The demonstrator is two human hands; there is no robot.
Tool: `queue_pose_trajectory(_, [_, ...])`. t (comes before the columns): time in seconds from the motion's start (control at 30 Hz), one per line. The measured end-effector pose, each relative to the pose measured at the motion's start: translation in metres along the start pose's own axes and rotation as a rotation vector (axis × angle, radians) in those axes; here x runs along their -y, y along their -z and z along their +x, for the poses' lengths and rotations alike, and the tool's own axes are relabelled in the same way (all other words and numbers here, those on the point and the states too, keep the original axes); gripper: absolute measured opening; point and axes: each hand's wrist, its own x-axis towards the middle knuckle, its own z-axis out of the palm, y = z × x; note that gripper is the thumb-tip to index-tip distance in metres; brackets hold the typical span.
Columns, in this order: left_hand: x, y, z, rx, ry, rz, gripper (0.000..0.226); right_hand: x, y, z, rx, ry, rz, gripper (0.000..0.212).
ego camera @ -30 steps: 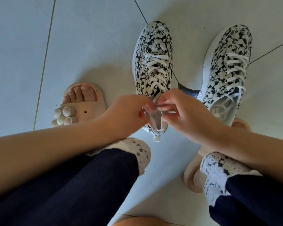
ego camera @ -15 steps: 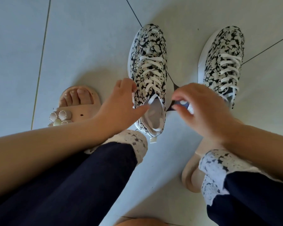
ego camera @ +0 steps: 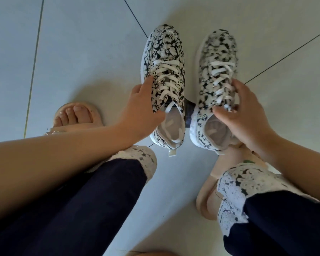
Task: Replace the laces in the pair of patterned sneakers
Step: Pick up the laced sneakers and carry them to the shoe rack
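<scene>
Two black-and-white floral sneakers with white laces stand side by side on the tiled floor. My left hand (ego camera: 140,106) touches the left sneaker (ego camera: 164,52) at its left side, fingers straight along the eyelets and thumb by the tongue. Around the top of the right sneaker (ego camera: 217,50), my right hand (ego camera: 246,115) curls, with the thumb at the shoe's opening and the fingers over the outer side. That sneaker looks motion-blurred. Both shoes are laced up to the top eyelets; the lace ends are hidden.
My feet in beige slippers (ego camera: 78,115) flank the shoes, the right slipper (ego camera: 207,198) under my knee. Dark trousers with lace cuffs (ego camera: 137,159) fill the lower frame. Pale floor tiles with dark grout lines (ego camera: 284,58) spread all around.
My hands left the tongue of the left sneaker and parted. The left hand moved to that shoe's side; the right hand took hold of the right sneaker, which has shifted closer to the left one.
</scene>
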Motion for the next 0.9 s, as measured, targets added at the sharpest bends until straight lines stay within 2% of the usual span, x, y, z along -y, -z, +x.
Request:
queue_pose_trajectory(0.1, [-0.008,-0.005,0.007,-0.026,0.002,0.002,0.080,0.008,-0.009,0.009,0.051,0.081,-0.099,0.073])
queue_pose_trajectory(0.4, [-0.012,-0.008,0.013,-0.069,0.015,-0.032,0.078,0.008,0.007,0.022,0.085,0.181,-0.158,0.076])
queue_pose_trajectory(0.47, [-0.014,-0.006,0.011,-0.055,0.029,-0.069,0.079,0.005,0.010,0.018,0.032,0.185,-0.175,0.077])
queue_pose_trajectory(0.57, [-0.017,-0.003,0.007,-0.056,0.050,-0.111,0.078,0.005,0.010,-0.002,-0.190,0.248,-0.164,0.055])
queue_pose_trajectory(0.6, [-0.018,-0.003,0.007,-0.054,0.049,-0.116,0.076,0.007,0.007,-0.010,-0.202,0.284,-0.189,0.043])
queue_pose_trajectory(0.7, [-0.020,-0.003,0.004,-0.039,0.058,-0.118,0.073,0.016,-0.005,-0.021,-0.015,0.264,-0.229,0.017])
queue_pose_trajectory(0.8, [-0.021,-0.005,-0.001,-0.025,0.058,-0.105,0.075,0.030,-0.014,-0.012,0.059,0.150,-0.198,0.027])
queue_pose_trajectory(0.9, [-0.024,-0.007,-0.004,-0.002,0.070,-0.095,0.079,0.042,-0.022,-0.008,0.027,0.188,-0.281,0.036])
